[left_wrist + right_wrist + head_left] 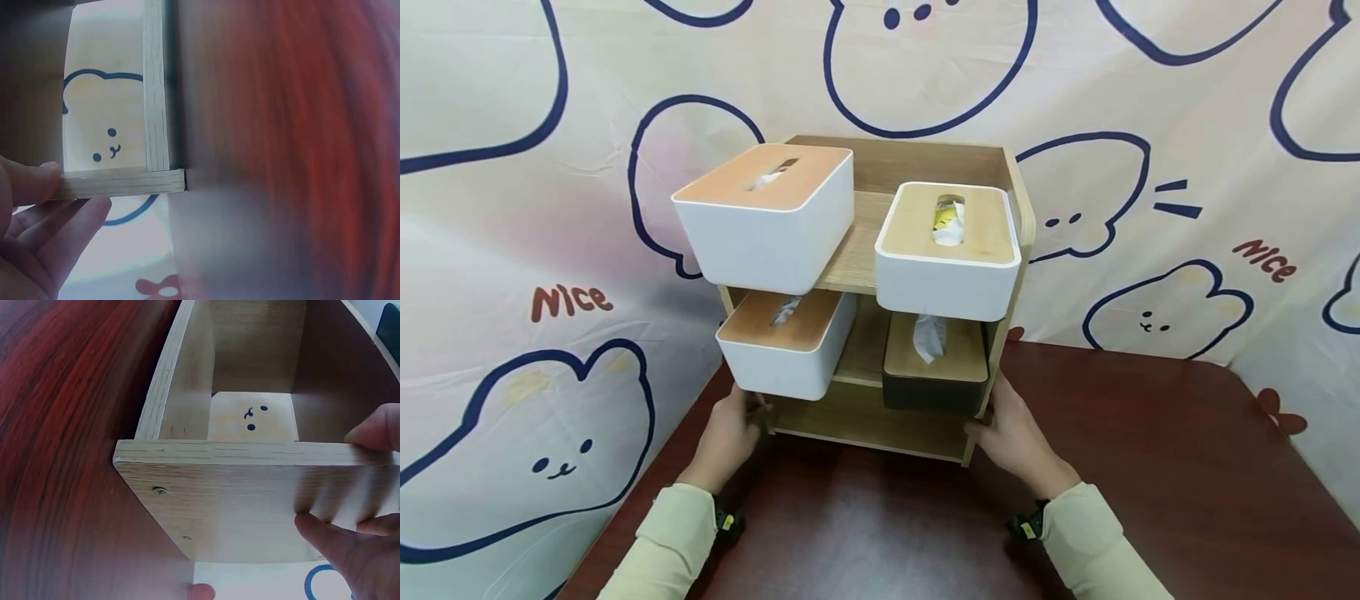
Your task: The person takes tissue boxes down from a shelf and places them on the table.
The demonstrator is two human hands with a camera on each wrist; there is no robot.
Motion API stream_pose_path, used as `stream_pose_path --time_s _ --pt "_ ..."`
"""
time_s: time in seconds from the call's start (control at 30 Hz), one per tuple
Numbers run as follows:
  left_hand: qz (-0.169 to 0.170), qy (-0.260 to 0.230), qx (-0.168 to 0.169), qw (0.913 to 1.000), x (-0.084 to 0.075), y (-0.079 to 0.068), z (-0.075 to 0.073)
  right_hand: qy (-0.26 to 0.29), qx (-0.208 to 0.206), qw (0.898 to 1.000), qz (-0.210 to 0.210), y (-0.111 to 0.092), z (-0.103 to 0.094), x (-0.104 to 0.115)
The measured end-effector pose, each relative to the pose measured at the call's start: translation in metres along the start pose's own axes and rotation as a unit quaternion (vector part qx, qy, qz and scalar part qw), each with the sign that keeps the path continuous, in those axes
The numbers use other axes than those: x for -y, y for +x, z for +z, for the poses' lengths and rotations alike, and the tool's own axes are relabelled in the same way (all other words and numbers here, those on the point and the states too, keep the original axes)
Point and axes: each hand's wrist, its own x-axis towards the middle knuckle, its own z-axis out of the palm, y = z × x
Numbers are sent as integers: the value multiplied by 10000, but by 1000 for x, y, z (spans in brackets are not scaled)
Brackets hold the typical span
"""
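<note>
A pale wooden shelf (917, 162) stands on the dark red-brown table. My left hand (730, 433) grips the lower left side panel, thumb inside and fingers outside, as the left wrist view shows at the panel's front edge (119, 184). On the opposite side, my right hand (1018, 437) pinches the lower right side panel (237, 487) the same way. White tissue boxes with wood lids sit on the top level, one left (760, 242) and one right (947, 287). Below them are another white tissue box (775, 367) and a dark-sided one (932, 392). Their fronts jut forward.
The glossy table (1150, 467) extends to the right and front of the shelf. Behind and at both sides hangs a white cloth (490, 250) printed with blue-outlined bears. Each wrist wears a dark strap, the left one (728, 523) below a pale sleeve.
</note>
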Motion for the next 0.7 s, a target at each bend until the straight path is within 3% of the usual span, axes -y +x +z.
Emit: stream_pose_path --time_s 0.37,0.7 --pt "21 -92 -88 9999 -15 1 16 398 -8 9983 420 -14 -15 -9" --pt "125 -357 76 9993 -27 1 22 435 -15 9978 506 -23 -29 -15"
